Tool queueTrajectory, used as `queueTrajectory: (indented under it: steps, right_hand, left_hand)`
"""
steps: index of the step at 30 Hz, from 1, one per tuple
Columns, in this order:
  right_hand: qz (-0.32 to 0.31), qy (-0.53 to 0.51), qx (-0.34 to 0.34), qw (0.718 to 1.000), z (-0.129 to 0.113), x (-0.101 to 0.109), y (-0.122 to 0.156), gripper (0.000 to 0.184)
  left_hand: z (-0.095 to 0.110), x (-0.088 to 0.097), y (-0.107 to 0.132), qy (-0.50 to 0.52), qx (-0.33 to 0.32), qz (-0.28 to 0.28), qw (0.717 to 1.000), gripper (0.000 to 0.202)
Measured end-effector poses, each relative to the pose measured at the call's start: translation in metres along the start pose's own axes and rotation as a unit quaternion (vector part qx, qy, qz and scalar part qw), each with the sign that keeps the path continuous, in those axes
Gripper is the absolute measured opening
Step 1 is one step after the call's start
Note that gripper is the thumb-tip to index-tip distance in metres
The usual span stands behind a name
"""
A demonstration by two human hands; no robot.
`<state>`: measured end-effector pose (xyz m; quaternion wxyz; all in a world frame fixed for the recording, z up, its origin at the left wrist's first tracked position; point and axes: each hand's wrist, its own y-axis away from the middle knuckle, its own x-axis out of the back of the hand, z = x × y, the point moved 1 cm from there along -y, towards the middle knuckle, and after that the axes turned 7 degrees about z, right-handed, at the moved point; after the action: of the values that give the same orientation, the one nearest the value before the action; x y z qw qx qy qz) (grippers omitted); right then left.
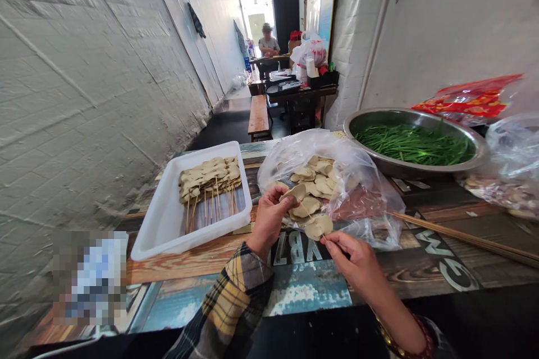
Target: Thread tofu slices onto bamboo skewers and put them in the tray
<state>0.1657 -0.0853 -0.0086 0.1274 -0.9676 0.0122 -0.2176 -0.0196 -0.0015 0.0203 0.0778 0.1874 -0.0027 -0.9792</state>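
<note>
My left hand (pixel 270 214) pinches a thin, round beige slice (pixel 296 193) between thumb and fingers. Closed on the lower end of a thin wooden skewer, my right hand (pixel 352 257) is to the right and nearer to me. Beige slices (pixel 319 228) are threaded on that skewer, which points up and left toward the slice in my left hand. Just behind both hands lies an open clear plastic bag (pixel 362 196) with a pile of loose beige slices (pixel 322 182). On the left, a white plastic tray (pixel 158 235) holds stacked, filled skewers (pixel 210 179).
A metal bowl (pixel 480 151) of green stalks (pixel 415 143) stands at the back right. Bare skewers (pixel 458 234) lie on the patterned table (pixel 311 286) at right, near more plastic bags (pixel 517 148). A brick wall (pixel 76 95) runs along the left. A person (pixel 268 44) sits far back.
</note>
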Motion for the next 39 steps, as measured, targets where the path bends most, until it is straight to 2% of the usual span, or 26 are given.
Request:
queueTrajectory:
  steps: [13,27,32,39]
  right_hand:
    - [-0.004,0.007,0.000,1.000,-0.001,0.000,0.000,0.027]
    - [0.028,0.029,0.022,0.999,-0.002,0.000,-0.002,0.024]
    - [0.049,0.031,0.042,0.997,-0.003,0.001,-0.002,0.024]
    - [0.046,0.030,0.067,0.996,0.002,0.000,0.000,0.022]
  left_hand:
    - [-0.001,0.000,0.000,-0.009,-0.013,0.004,1.000,0.028]
    - [0.002,-0.008,0.009,0.015,0.057,-0.047,0.997,0.033]
    - [0.003,-0.009,0.010,0.049,0.097,-0.047,0.993,0.038]
    - [0.005,-0.005,0.009,0.064,0.113,-0.037,0.991,0.035]
